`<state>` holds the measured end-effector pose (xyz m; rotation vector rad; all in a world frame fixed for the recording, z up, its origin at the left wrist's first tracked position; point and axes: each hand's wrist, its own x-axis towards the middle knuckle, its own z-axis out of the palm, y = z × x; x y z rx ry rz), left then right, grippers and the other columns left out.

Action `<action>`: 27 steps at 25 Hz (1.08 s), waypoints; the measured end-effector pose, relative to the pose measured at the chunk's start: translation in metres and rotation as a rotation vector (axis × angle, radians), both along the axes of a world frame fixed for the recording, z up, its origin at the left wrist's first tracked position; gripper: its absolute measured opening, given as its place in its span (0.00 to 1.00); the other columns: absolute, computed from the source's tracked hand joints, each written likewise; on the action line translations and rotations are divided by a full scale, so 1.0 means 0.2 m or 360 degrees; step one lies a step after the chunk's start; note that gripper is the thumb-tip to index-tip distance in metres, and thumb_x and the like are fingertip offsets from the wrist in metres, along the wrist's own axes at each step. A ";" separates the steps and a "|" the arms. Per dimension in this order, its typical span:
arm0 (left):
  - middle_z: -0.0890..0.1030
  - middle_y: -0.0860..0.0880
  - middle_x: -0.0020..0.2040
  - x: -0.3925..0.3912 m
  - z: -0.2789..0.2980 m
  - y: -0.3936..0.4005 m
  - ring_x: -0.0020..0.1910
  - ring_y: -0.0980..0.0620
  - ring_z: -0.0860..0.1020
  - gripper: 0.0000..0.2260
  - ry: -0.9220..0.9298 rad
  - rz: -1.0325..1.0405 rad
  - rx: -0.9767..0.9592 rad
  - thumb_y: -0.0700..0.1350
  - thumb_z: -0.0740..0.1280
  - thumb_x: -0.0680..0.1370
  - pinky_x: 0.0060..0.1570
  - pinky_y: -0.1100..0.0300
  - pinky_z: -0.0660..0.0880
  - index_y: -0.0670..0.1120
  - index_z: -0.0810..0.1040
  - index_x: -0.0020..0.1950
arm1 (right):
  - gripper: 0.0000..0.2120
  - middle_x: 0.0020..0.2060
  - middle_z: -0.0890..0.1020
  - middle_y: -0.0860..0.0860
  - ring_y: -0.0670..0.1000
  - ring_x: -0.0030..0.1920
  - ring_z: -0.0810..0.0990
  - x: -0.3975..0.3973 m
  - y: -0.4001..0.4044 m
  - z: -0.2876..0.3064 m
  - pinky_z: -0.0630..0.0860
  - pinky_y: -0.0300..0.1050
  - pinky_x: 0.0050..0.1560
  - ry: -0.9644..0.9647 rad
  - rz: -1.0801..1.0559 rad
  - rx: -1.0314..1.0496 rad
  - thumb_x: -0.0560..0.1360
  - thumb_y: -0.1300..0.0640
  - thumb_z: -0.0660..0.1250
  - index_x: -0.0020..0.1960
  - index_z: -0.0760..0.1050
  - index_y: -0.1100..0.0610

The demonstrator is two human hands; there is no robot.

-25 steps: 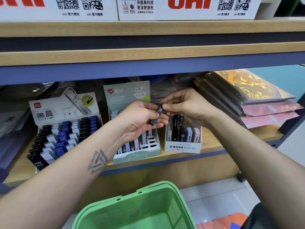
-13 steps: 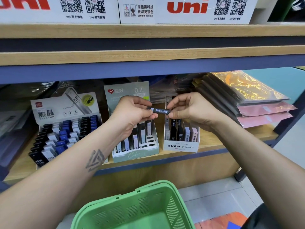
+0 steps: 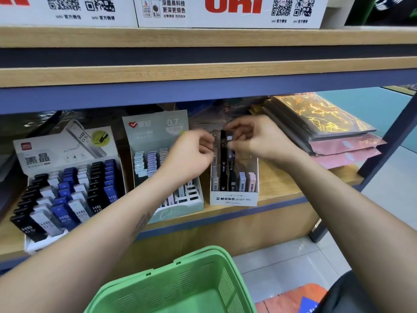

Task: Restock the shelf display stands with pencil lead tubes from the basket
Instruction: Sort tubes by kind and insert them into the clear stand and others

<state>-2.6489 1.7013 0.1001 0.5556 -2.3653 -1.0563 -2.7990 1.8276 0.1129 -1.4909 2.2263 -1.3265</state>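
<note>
Pencil lead tube (image 3: pixel 223 154), black, now upright above the white MONO stand (image 3: pixel 233 198); half a second before, held level between both hands in front of the 0.7 stand (image 3: pixel 155 132). Right hand (image 3: pixel 259 141) shifted over the MONO stand, fingers curled around the tube's top. Left hand (image 3: pixel 191 154) just left of the tube, fingers curled; whether touching it, cannot tell. Green basket (image 3: pixel 180 283) low in front, contents out of view. Black-and-blue HB tubes stand (image 3: pixel 65 188) at left on the wooden shelf (image 3: pixel 282 188). Foil packets (image 3: pixel 316 123) stacked at right. White uni boxes (image 3: pixel 232 10) on the shelf above. Pale tiled floor (image 3: pixel 282 263) below.
</note>
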 end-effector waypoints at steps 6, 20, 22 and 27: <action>0.76 0.44 0.58 0.02 -0.18 0.13 0.57 0.44 0.78 0.16 -0.0653 -0.0263 -0.0947 0.29 0.60 0.73 0.53 0.53 0.79 0.40 0.79 0.56 | 0.10 0.45 0.83 0.49 0.49 0.48 0.82 -0.13 0.05 -0.09 0.81 0.50 0.54 0.0216 -0.0417 0.0011 0.74 0.61 0.75 0.55 0.84 0.54; 0.72 0.38 0.69 0.04 -0.17 0.19 0.60 0.39 0.78 0.06 -0.0819 -0.0241 -0.0985 0.36 0.64 0.77 0.58 0.48 0.77 0.40 0.76 0.53 | 0.09 0.42 0.81 0.48 0.48 0.45 0.80 -0.05 -0.03 -0.25 0.76 0.41 0.47 0.0449 -0.0447 0.0249 0.75 0.62 0.74 0.54 0.83 0.55; 0.73 0.38 0.67 0.04 -0.16 0.19 0.58 0.40 0.78 0.04 -0.0810 -0.0260 -0.0989 0.35 0.63 0.76 0.56 0.49 0.78 0.42 0.75 0.49 | 0.11 0.41 0.81 0.48 0.49 0.43 0.80 -0.05 -0.03 -0.26 0.74 0.39 0.43 0.0478 -0.0457 0.0268 0.75 0.64 0.73 0.55 0.81 0.54; 0.75 0.40 0.61 0.03 -0.18 0.16 0.50 0.42 0.79 0.08 -0.0740 -0.0264 -0.0959 0.31 0.61 0.74 0.44 0.56 0.75 0.42 0.74 0.48 | 0.10 0.41 0.83 0.51 0.54 0.43 0.82 -0.04 -0.03 -0.25 0.79 0.47 0.44 0.0547 -0.0486 0.0292 0.74 0.66 0.69 0.52 0.77 0.55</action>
